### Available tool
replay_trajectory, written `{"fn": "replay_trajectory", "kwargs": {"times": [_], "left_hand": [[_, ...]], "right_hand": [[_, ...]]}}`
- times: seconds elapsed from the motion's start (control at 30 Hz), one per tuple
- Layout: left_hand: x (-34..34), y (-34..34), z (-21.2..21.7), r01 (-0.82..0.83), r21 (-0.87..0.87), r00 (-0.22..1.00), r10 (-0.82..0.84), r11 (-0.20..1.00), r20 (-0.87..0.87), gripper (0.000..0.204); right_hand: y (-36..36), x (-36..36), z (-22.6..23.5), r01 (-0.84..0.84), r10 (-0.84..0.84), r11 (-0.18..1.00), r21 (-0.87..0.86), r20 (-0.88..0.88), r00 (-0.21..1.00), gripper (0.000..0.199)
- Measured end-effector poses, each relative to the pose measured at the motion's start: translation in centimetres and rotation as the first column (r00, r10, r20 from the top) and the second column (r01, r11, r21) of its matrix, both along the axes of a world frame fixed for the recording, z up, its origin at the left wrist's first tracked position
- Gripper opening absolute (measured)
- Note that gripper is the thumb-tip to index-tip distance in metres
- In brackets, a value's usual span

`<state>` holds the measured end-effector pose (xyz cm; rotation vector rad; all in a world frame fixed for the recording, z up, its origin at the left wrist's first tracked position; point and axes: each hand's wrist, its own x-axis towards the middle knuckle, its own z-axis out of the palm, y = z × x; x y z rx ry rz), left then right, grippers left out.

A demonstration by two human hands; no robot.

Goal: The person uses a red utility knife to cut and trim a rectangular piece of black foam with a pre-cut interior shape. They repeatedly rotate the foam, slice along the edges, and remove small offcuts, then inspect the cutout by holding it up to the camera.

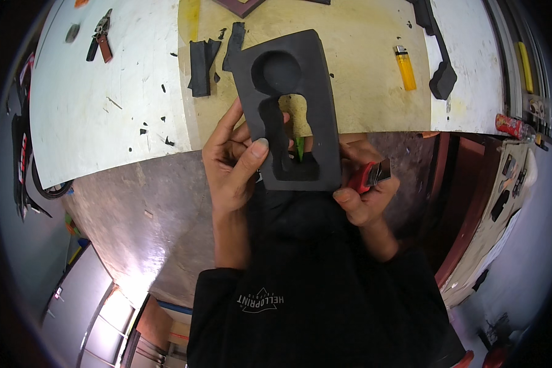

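Note:
I hold a black foam insert upright over the table's near edge. It has a round recess at the top and an irregular cut-out below. My left hand grips its left side, thumb pressed on the strip beside the cut-out. My right hand supports the lower right corner from behind and also holds a red-handled utility knife, whose metal tip sticks out to the right.
Black foam offcuts and crumbs lie on the white and yellowish table. A yellow lighter lies at right, a long black foam piece beyond it, pliers far left. Concrete floor lies below.

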<state>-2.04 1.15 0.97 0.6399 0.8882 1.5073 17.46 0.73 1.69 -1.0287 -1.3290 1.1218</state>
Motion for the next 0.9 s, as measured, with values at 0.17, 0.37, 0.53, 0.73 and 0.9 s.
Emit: {"fn": "replay_trajectory", "kwargs": {"times": [0.17,0.37,0.53,0.73,0.9], "left_hand": [[0.1,-0.1,0.1,0.0,0.002,1.0,-0.001,1.0,0.025,0.064],[-0.1,-0.1,0.2,0.016,0.008,1.0,-0.015,1.0,-0.01,0.063],[0.1,-0.3,-0.1,0.004,0.027,1.0,-0.005,1.0,0.025,0.063],[-0.1,-0.4,-0.6,0.01,0.025,0.999,-0.011,1.0,0.044,0.064],[-0.2,-0.6,-0.6,0.018,0.006,0.998,-0.018,1.0,0.053,0.065]], "right_hand": [[0.1,-0.2,0.3,-0.026,0.026,0.999,0.029,0.029,0.999,0.057],[0.1,0.0,0.5,-0.029,0.03,0.999,-0.015,0.051,0.998,0.055],[-0.1,0.2,0.3,-0.034,0.034,0.999,-0.009,0.071,0.997,0.057],[-0.2,0.1,0.5,-0.026,0.029,0.999,-0.047,0.065,0.997,0.058],[-0.2,-0.1,0.5,-0.03,0.031,1.0,-0.006,0.094,0.995,0.058]]}}
